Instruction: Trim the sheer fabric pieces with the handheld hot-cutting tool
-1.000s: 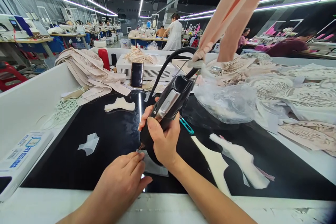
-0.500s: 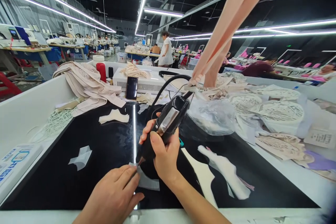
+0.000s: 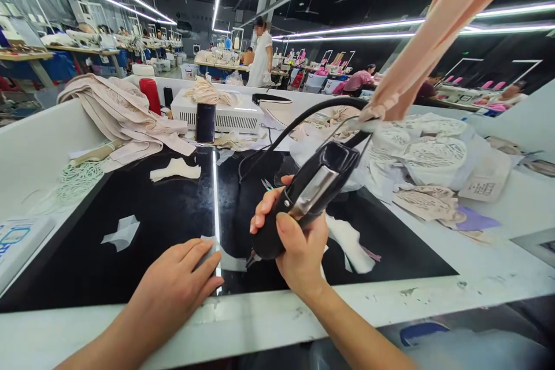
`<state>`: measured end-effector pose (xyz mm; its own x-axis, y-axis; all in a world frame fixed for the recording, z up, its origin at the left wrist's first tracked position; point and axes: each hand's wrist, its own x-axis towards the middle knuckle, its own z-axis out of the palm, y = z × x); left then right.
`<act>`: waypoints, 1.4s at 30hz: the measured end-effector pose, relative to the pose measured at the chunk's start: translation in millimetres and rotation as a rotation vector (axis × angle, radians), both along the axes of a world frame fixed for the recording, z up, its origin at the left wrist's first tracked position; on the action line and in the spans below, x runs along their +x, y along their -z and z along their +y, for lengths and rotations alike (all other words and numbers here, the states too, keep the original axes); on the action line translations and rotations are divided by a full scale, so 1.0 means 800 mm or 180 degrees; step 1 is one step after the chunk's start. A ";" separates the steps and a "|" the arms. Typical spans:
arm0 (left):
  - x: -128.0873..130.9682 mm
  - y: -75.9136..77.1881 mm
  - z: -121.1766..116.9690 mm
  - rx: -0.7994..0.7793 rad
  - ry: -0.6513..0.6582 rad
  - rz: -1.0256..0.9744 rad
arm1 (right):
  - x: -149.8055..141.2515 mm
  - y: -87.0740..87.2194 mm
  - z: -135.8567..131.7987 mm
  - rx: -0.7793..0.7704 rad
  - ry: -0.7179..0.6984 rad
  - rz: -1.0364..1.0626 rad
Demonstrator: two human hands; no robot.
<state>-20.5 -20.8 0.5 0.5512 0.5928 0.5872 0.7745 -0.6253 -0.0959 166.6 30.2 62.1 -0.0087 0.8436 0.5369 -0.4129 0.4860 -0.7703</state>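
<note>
My right hand is wrapped round a black corded handheld tool with a metal lever plate and a narrow metal tip. The tip points down at the right end of a thin, curved, translucent white piece; whether it touches cannot be told. My left hand lies with fingers stretched out over the left end of that piece, on the black work surface. A pink fabric strap runs up from the tool's cord end. Cream cut pieces lie behind my right hand, partly hidden.
A cream piece and a translucent scrap lie at left. Behind are a phone, a white vented box and a red thread cone. Beige fabric is heaped left, lace-like pieces right. A person stands farther back.
The camera view has shifted, and the table's front edge shows more. The tool's tip has moved right along the translucent piece, away from my left fingers. My left hand stays on the piece.
</note>
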 end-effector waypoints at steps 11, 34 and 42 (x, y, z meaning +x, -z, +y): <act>-0.007 0.000 -0.001 -0.0043 0.0071 0.0078 | -0.006 -0.001 0.012 0.0031 0.0359 0.0067; 0.005 -0.011 0.000 -0.0097 0.0435 0.0175 | -0.010 -0.006 0.008 -0.0138 0.0303 -0.0033; 0.014 0.000 0.000 -0.0425 0.0358 0.0073 | -0.012 -0.008 0.005 -0.0248 0.0183 -0.0069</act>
<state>-9.5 -20.7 0.6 0.6309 0.5983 0.4939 0.6974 -0.7163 -0.0231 156.6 34.2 68.2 0.0301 0.8822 0.4699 -0.3687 0.4467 -0.8152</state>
